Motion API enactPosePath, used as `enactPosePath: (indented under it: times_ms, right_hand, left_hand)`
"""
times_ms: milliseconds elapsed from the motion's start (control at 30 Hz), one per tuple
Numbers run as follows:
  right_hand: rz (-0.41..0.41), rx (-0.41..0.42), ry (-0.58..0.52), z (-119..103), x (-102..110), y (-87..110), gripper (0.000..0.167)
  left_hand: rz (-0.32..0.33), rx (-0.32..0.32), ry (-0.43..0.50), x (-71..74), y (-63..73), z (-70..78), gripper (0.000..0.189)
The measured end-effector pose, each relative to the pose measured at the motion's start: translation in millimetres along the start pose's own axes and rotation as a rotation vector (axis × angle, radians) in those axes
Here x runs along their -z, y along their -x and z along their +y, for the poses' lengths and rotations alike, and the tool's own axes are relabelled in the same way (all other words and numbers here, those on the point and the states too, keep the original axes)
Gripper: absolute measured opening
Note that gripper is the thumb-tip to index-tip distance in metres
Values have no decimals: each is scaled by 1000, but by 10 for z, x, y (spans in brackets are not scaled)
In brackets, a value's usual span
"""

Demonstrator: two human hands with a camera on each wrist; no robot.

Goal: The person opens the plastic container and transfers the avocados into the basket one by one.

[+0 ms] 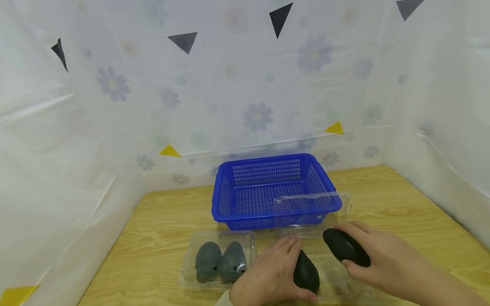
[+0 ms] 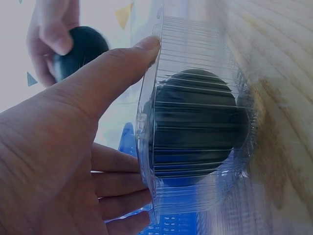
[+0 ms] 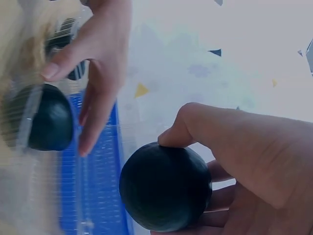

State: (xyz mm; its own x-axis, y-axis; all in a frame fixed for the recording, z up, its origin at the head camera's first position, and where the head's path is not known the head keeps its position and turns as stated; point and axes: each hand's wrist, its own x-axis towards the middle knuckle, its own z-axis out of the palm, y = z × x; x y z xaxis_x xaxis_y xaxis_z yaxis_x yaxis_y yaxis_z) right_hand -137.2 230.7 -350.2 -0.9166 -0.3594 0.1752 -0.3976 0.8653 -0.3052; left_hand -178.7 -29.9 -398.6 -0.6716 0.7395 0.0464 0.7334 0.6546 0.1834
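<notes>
My right hand (image 1: 386, 255) grips a dark green avocado (image 1: 346, 247) in the air above the right part of an open clear plastic clamshell box (image 1: 337, 272). Inside that box lies another dark avocado (image 1: 306, 274), seen through the ribbed plastic in the left wrist view. My left hand (image 1: 269, 272) rests on the box's rim (image 2: 146, 117), its thumb and fairly straight fingers spread at either side of the avocado. The box's clear lid (image 1: 306, 212) stands raised at the back, in front of the blue basket.
A blue plastic basket (image 1: 220, 191) stands at the back of the wooden table (image 1: 153, 238). Left of my left hand sits a second clear clamshell box (image 1: 187, 263) holding two dark avocados (image 1: 208, 259). White flowered sheeting (image 1: 214, 106) encloses the table behind and at the sides.
</notes>
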Motion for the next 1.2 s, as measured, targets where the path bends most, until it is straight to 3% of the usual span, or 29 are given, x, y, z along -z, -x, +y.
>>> enactPosePath:
  times_ms: [267, 600, 867, 1200]
  right_hand:
    - [114, 71, 36, -94, 279, -89, 63]
    - [123, 163, 40, -171, 559, -340, 57]
    - [22, 138, -18, -255, 794, -624, 50]
    - [4, 138, -109, -234, 842, -1046, 48]
  left_hand:
    - [-6, 13, -5, -9, -6, 0, 103]
    - [-12, 9, 5, -6, -4, -5, 102]
    - [-16, 4, 6, -7, -11, -13, 102]
    - [-45, 25, 7, -8, -46, 4, 104]
